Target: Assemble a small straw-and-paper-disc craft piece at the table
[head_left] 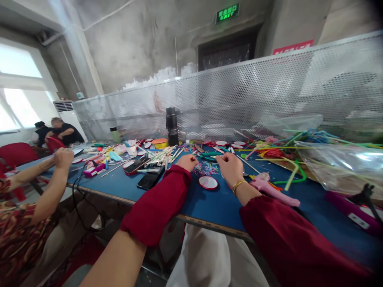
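Blue table (215,207); two fists, one flask (171,126)

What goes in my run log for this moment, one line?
left hand: fisted on blue table | right hand: fisted beside pink glue gun | round white-and-red disc between

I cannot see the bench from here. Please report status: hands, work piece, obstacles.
Left hand and right hand fisted above coloured bits; contents hidden. Round red-rimmed disc between wrists. Pink glue gun beside right wrist.

bare blue table (215,207) near the front edge, round lid (208,182) and pink glue gun (273,189) flanking it, black flask (171,126) and mesh screen (239,91) blocking beyond
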### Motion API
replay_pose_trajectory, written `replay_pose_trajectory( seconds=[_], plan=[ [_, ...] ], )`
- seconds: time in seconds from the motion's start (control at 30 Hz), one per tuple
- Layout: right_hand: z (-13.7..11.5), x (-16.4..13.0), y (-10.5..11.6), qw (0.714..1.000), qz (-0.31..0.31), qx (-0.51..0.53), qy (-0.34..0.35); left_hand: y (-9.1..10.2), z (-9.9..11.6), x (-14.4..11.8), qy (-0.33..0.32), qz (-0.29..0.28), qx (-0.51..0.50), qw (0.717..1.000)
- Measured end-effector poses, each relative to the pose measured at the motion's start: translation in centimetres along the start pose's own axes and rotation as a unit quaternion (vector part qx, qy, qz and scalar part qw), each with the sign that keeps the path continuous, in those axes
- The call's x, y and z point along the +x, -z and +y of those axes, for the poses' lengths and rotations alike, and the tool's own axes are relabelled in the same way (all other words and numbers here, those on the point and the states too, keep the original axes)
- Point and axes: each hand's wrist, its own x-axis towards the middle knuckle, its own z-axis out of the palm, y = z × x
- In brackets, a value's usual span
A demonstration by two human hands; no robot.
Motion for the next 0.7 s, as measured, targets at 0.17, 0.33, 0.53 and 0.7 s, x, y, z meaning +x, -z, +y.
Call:
replay_pose_trajectory(
  seconds=[0.17,0.33,0.53,0.7],
  plan=[
    [0.0,0.2,-0.1,1.0,-0.003,-0.003,0.003,0.6,0.2,-0.1,-0.014,0.015,0.07,0.997],
    [-0.3,0.0,-0.1,1.0,-0.009,0.004,0.006,2.1,-0.4,-0.2,0.056,0.074,0.176,0.98],
    [-0.4,-0.2,-0.2,1.0,-0.01,0.015,0.017,1.0,-1.1,0.0,0.209,0.026,0.204,0.956],
    [-0.1,0.0,-0.2,1.0,-0.003,0.016,0.021,0.3,-1.3,0.6,0.129,0.006,0.168,0.977]
  ],
)
